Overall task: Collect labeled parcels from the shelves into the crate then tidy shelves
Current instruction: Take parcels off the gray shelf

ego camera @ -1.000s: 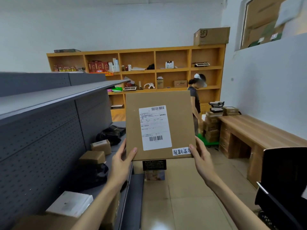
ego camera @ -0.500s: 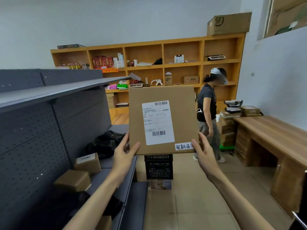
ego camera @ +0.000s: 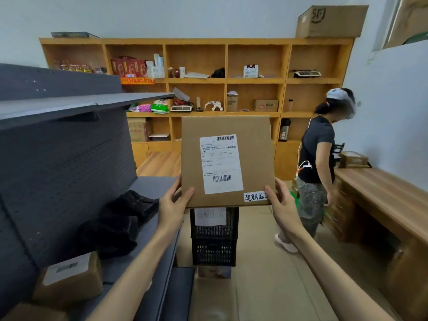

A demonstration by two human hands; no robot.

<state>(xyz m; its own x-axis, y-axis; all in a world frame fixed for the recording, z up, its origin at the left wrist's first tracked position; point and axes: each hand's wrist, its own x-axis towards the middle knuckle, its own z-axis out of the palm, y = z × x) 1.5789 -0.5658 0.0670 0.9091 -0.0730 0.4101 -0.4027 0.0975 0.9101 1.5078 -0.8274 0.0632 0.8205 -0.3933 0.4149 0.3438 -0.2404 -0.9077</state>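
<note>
Both forearms reach up from the bottom edge toward the middle of the frame; the left hand [ego camera: 172, 208] grips the lower left corner of a flat cardboard parcel [ego camera: 225, 161], thumb laid across its front face and fingers tucked behind; the right hand [ego camera: 283, 208] grips the lower right corner the same way, its thumb lying over the end of a small handwritten sticker [ego camera: 254, 196]. The parcel is held upright at the centre of the frame, face toward the camera, a white shipping label [ego camera: 221, 164] with two barcodes stuck slightly askew on it; it sits between the two hands and above them.

At lower left, a taped box [ego camera: 69, 278] with its own label lies on the grey metal shelf [ego camera: 148, 235]; further along that shelf is a dark heap [ego camera: 122, 222], possibly a bag or bundled cloth, too murky to tell.

Just beneath and behind the parcel, black crates [ego camera: 214, 239] stand stacked on the floor, a white paper fixed to the upper one.

Right of centre a person in a dark shirt [ego camera: 317, 154] stands beside a wooden desk [ego camera: 382, 198] at the right edge; along the far wall runs a wooden shelving unit [ego camera: 196, 81] holding assorted goods, with a large carton [ego camera: 332, 20] on its top at upper right.
</note>
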